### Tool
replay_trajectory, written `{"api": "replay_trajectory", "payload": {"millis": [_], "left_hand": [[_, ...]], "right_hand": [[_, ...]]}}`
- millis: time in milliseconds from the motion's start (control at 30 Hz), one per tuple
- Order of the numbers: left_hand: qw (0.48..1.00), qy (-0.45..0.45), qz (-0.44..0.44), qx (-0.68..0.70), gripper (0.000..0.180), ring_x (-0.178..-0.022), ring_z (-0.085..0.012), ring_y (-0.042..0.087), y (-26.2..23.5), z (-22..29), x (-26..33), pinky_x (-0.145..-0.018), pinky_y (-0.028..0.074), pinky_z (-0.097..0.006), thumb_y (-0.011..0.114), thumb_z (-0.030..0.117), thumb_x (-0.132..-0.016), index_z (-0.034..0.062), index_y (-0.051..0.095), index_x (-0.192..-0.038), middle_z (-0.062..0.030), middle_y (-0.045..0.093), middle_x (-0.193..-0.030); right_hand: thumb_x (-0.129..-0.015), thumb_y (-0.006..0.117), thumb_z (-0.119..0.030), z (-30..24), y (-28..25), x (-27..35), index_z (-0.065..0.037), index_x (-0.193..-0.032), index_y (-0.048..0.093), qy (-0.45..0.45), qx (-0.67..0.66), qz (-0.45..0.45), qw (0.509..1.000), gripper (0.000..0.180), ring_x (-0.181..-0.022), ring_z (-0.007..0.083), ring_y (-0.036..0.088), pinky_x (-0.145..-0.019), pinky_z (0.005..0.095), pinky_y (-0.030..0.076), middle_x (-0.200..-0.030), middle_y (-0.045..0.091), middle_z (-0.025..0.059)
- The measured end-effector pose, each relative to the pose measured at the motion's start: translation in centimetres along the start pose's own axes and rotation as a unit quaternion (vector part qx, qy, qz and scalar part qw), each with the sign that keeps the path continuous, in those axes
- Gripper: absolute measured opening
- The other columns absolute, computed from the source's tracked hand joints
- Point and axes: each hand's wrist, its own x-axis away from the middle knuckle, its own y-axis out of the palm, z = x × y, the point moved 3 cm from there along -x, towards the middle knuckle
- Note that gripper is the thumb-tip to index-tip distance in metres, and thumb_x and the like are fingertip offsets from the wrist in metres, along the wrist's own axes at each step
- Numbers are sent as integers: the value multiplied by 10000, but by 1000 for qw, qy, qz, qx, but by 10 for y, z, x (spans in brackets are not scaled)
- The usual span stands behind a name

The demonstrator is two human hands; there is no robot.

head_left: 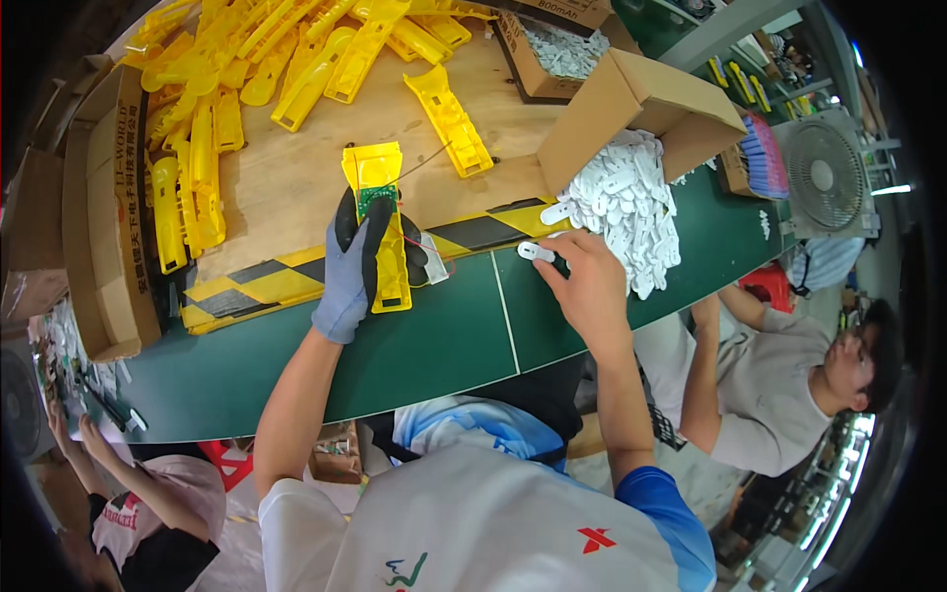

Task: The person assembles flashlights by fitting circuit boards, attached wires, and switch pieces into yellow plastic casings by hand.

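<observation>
Two hands busy here, and a few ways this could get messy. The gloved left hand has its grip wrapped around a long yellow plastic housing shell with a small green circuit board seated in its upper half, pressing it flat where the wooden board meets the black-and-yellow striped tape on the green counter. The bare right hand is pinching a small white plastic tab between its fingertips, just off the near edge of the big heap of identical white tabs spilling from an open cardboard box.

My guesses at the risks:
- Thin red and dark wires trail off the shell's right side; closing anything over them could nip one.
- The board looks only loosely seated, so tilting the shell might let it slide out.
- The white heap sits right at the right hand's knuckles, so one careless sweep sends tabs across the counter.
- The pile of spare yellow shells at the far left corner looks stacked loose and could slump.
</observation>
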Motion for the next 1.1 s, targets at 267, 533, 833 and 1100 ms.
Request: {"api": "replay_trajectory", "payload": {"millis": [267, 533, 833, 1100], "left_hand": [[998, 24, -38, 53, 360, -693, -193, 676, -4, -12, 2, -577, 557, -295, 523, 353, -1010, 42, 526, -1192, -103, 661, -862], [996, 87, 28, 10, 321, -782, -111, 633, 2, -13, 5, -639, 527, -252, 499, 281, -1029, 68, 494, -1269, -54, 624, -949], [983, 131, 98, -79, 380, -903, -141, 572, -6, -17, -1, -794, 485, -282, 538, 167, -988, -21, 476, -1313, -126, 640, -1026], [949, 218, 98, -205, 359, -940, -100, 556, -1, -8, 4, -811, 494, -261, 466, 152, -1021, -12, 436, -1339, -88, 597, -1094]], "right_hand": [[-833, 749, -114, -40, -1, -35, -5, -947, 726, 167, -274, 1, 947, 160, -668, 144, 691, -583, 284, 516, -792, 728, 102], [-867, 717, -91, -99, 48, -74, 37, -992, 721, 101, -411, -12, 906, 179, -716, 100, 690, -664, 240, 555, -816, 738, 112], [-901, 692, -85, -90, 76, -71, 89, -1048, 686, 205, -571, -106, 788, 228, -756, 118, 680, -692, 243, 574, -883, 723, 132], [-868, 716, -32, -88, 77, -67, 90, -1068, 676, 206, -588, -83, 778, 238, -792, 138, 688, -726, 250, 574, -914, 719, 145]]}}
